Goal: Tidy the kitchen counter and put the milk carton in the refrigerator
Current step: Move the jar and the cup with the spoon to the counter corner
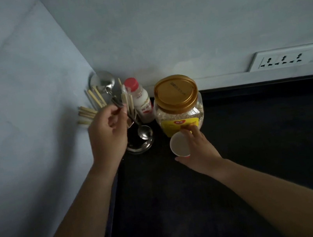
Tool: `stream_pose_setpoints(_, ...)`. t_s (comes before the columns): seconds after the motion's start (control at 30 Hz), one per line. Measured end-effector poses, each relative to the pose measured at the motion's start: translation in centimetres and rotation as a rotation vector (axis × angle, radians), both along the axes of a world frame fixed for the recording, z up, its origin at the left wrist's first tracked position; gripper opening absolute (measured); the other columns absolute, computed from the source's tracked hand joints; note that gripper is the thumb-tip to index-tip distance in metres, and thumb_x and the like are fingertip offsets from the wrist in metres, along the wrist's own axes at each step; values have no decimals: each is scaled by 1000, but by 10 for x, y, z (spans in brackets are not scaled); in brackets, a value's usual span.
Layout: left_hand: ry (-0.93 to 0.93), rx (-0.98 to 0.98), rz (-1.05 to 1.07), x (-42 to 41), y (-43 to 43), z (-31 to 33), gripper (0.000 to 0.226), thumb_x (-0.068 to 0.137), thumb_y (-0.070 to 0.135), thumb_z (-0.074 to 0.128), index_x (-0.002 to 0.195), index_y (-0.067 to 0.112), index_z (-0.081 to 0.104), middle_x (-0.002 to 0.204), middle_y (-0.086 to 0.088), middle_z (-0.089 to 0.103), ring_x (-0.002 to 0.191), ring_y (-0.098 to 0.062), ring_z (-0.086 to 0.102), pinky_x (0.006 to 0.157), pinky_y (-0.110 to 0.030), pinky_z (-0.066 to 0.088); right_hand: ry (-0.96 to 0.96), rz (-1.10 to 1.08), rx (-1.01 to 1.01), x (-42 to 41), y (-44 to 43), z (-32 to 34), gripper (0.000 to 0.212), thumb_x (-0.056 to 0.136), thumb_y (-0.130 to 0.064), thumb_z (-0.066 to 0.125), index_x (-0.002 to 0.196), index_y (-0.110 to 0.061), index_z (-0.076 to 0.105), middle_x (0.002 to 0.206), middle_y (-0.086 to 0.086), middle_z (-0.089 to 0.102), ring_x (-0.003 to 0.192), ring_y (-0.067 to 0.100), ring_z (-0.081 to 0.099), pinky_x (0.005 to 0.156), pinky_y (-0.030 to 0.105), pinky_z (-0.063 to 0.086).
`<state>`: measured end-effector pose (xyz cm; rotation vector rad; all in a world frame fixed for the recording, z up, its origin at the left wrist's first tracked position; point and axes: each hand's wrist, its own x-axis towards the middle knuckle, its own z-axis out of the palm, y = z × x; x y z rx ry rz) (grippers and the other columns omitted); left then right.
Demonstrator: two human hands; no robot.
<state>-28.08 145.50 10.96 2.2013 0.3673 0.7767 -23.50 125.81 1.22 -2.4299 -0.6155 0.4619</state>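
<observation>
My left hand (109, 134) pinches the handle of a metal spoon (144, 131), whose bowl hangs just above the steel utensil holder (139, 147) in the counter's corner. My right hand (199, 148) grips a small white paper cup (179, 144) with a red base, held tilted in front of a clear oat jar (178, 104) with a gold lid. A small white milk bottle (142, 98) with a red cap stands between the holder and the jar. No milk carton is in view.
Wooden chopsticks (89, 112) and a steel ladle (102, 81) stick out of the holder against the left wall. A white socket strip (283, 58) is on the back wall at the right. The black counter (258, 143) stretches to the right.
</observation>
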Motion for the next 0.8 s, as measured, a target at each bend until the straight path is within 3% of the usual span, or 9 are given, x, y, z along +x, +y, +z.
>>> stream_pose_setpoints(0.13,-7,169,41,7,27,21,18,89,28,58,89,12,65,81,0,68,72,-10,64,64,-11,46,-14,-33,30,-1,4,-1,81,72,-35,75,136,-21,27,142,-1,20,129,22,32,95,36,44)
stream_pose_setpoints(0.23,5,173,61,15,40,26,20,90,27,55,92,10,64,85,-3,68,76,-13,64,64,-5,42,-8,-39,27,-1,5,-2,82,72,-35,75,137,-21,26,141,-2,20,129,22,32,97,36,43)
stream_pose_setpoints(0.43,-90,20,82,25,49,26,14,92,27,51,98,19,61,95,-6,67,84,-19,66,70,-23,51,16,-48,13,-1,3,-3,83,73,-36,74,137,-23,24,141,-3,19,129,21,31,99,35,41)
stream_pose_setpoints(0.5,-76,39,80,27,51,23,18,91,27,51,99,15,61,97,-5,66,84,-18,64,69,-22,51,11,-53,8,-1,3,-3,83,73,-36,74,137,-23,24,142,-3,18,129,20,31,98,35,41)
stream_pose_setpoints(0.6,35,136,26,28,52,10,17,90,27,53,92,12,62,88,-5,66,77,-18,64,66,-25,50,-1,-62,3,-2,5,-5,84,72,-38,74,137,-23,23,141,-4,18,129,20,31,96,35,44)
stream_pose_setpoints(0.7,216,270,-21,26,51,-4,16,89,24,59,83,10,63,75,-2,63,68,-15,59,57,-17,40,-5,-78,-1,-2,6,-6,84,72,-38,74,136,-24,23,140,-5,18,127,20,33,93,36,47)
stream_pose_setpoints(0.8,394,315,-51,19,51,-14,12,86,21,63,80,10,65,72,0,63,69,-18,61,58,-25,41,-18,-79,-8,-2,7,-6,84,72,-39,74,137,-25,22,141,-6,20,128,18,33,91,35,48)
